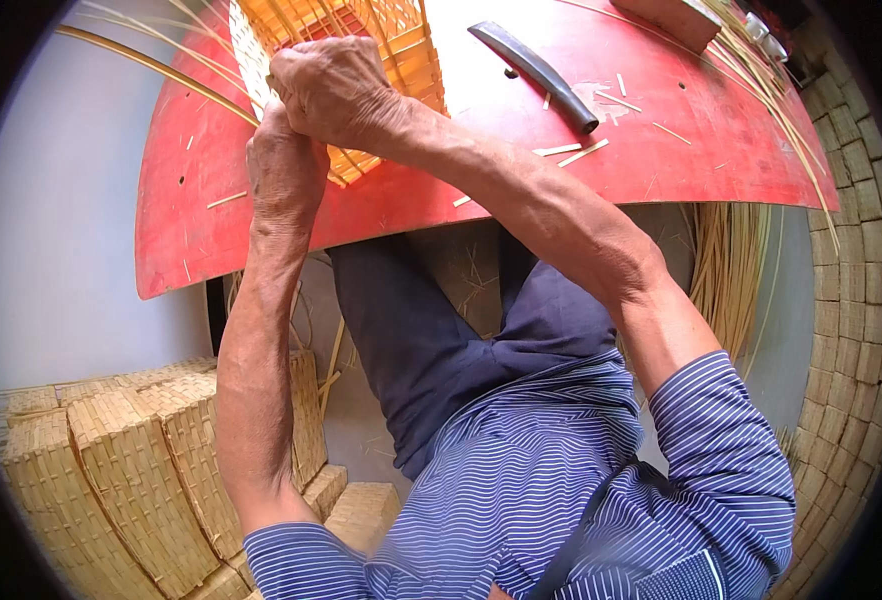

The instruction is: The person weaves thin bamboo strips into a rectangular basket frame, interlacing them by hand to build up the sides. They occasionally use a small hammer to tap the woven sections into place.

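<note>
The blue-and-white striped shirt [521, 470] lies nearest, with dark trousers [411, 340] beyond it under the edge of the red tabletop [191, 225]. The woven basket [401, 70], pale yellow to orange, sits on that surface toward the far left, just past the hands. The left hand [286, 165] is curled tight and seems to grasp a long cane strip [161, 70] that runs out to the upper left. The right hand [336, 90] is clenched over it, against the basket's near side; its knuckles hide whatever it pinches, so I cannot tell what.

To work this spot well, I would brace the basket with one hand, draw the strip flat and snug with the other, and pull evenly so it neither kinks nor splits. The strip's loose length wants room to swing.

A dark curved tool [536, 75] lies right of the basket, amid cane offcuts [616, 100] that could slip under the work. A reddish block [676, 20] and long loose strips [771, 90] crowd the far right. Stacked woven baskets [126, 470] stand close by the left forearm and could catch an elbow.
</note>
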A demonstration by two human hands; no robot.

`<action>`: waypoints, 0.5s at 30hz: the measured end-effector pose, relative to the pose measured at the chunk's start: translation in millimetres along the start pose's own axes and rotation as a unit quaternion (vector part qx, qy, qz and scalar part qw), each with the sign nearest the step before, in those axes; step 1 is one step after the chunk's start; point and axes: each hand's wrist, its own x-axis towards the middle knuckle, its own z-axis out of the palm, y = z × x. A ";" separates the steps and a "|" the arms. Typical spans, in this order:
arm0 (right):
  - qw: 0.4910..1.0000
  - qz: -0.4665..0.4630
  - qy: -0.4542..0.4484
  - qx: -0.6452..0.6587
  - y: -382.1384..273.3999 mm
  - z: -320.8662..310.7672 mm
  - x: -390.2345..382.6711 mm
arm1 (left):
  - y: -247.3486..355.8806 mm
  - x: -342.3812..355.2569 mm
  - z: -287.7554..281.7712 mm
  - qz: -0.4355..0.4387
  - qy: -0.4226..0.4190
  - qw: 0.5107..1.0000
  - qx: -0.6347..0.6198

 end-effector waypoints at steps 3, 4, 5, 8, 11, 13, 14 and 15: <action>0.992 -0.056 0.060 0.093 -5.5 -22.9 -12.1 | 0.6 -0.3 -6.0 -0.012 -0.031 0.999 -0.019; 0.986 -0.054 0.062 0.147 -10.2 -44.4 -23.1 | 2.8 -0.8 -9.6 -0.017 -0.046 0.998 -0.031; 0.982 -0.068 0.085 0.153 -10.4 -63.6 -38.5 | 5.8 -0.2 -9.3 -0.001 -0.032 0.999 -0.007; 0.990 0.004 -0.074 0.120 19.4 -51.4 -112.6 | 12.9 7.6 -5.4 0.057 -0.019 0.997 0.040; 0.970 0.082 -0.128 0.189 52.1 -11.2 -134.0 | 6.0 1.6 -4.4 0.080 0.007 0.997 0.024; 0.951 0.159 -0.161 0.209 61.0 3.6 -131.8 | 16.6 5.4 -6.2 0.053 -0.038 0.997 0.034; 0.939 0.196 -0.181 0.218 59.8 7.6 -123.6 | 9.5 3.6 -5.4 0.054 -0.040 0.997 0.043; 0.924 0.225 -0.201 0.233 56.1 11.8 -112.2 | 3.9 4.3 -11.0 0.053 -0.039 0.996 0.061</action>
